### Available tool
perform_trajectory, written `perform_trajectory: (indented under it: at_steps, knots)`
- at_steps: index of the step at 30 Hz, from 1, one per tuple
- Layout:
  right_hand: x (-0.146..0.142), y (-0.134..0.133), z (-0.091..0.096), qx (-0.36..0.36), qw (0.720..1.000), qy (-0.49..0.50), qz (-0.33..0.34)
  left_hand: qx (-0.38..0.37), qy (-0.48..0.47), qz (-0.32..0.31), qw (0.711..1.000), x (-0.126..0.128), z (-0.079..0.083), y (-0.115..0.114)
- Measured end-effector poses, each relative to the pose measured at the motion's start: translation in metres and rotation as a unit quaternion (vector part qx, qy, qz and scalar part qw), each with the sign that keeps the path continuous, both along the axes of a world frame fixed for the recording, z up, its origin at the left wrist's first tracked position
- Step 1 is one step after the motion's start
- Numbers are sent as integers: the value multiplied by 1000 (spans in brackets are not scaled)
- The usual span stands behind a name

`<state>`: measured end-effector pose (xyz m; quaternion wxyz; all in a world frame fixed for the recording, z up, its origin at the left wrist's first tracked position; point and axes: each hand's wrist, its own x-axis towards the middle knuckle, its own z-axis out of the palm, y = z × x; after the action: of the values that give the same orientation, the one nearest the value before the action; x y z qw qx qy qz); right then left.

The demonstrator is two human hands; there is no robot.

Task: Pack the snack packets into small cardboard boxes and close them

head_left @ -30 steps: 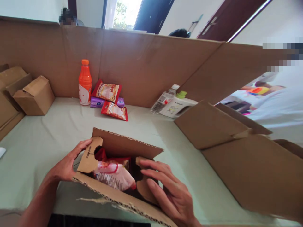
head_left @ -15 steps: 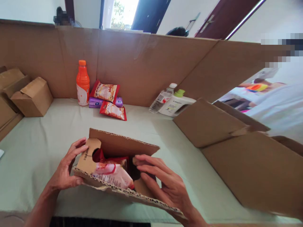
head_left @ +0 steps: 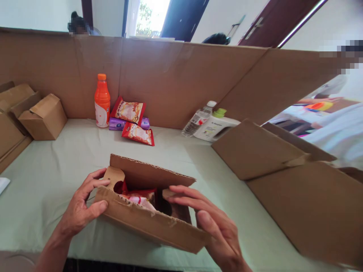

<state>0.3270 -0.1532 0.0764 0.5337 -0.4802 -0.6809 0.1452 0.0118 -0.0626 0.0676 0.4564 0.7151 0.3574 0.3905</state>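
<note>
A cardboard box [head_left: 147, 228] stands in front of me with its top flaps up. Inside it lie red-and-white snack packets [head_left: 141, 200], partly hidden by the near flap. My left hand [head_left: 85, 204] grips the box's left end, thumb against the near flap and fingers by the left end flap [head_left: 113, 175], which has a round cutout. At the other end, my right hand [head_left: 207, 219] has its fingers stretched over the right end flap [head_left: 168, 194], and its thumb is at the near flap's right corner.
Along the back cardboard wall [head_left: 170, 83] stand an orange drink bottle [head_left: 102, 102], red packets [head_left: 129, 111] on a purple pack [head_left: 116, 124], a clear bottle [head_left: 198, 121] and a white jug [head_left: 217, 127]. Cardboard boxes stand left [head_left: 44, 117] and right [head_left: 306, 207]. A person is beyond the right side.
The near flap has swung up and inward, covering more of the packets. My right thumb has moved from inside the opening to the flap's outer corner. The left hand keeps its hold.
</note>
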Motion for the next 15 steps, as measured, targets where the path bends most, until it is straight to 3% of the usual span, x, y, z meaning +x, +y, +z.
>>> perform_trajectory:
  at_steps: [4, 7, 11, 15]
  knots:
    - [-2, -2, -6, 68, 988, 99, -99, -19, -4, 21, 1000, 5, 0, -4]
    - [-2, 4, -2, 61, 987, 30, -143, -5, -3, 28, 1000, 8, -1, -6]
    - [-2, 14, 4, 29, 991, -68, -112, 2, -27, 39, 999, 12, -4, -7]
    - [-2, 12, 2, 51, 995, -68, -50, -38, -79, 34, 996, 15, -6, -11]
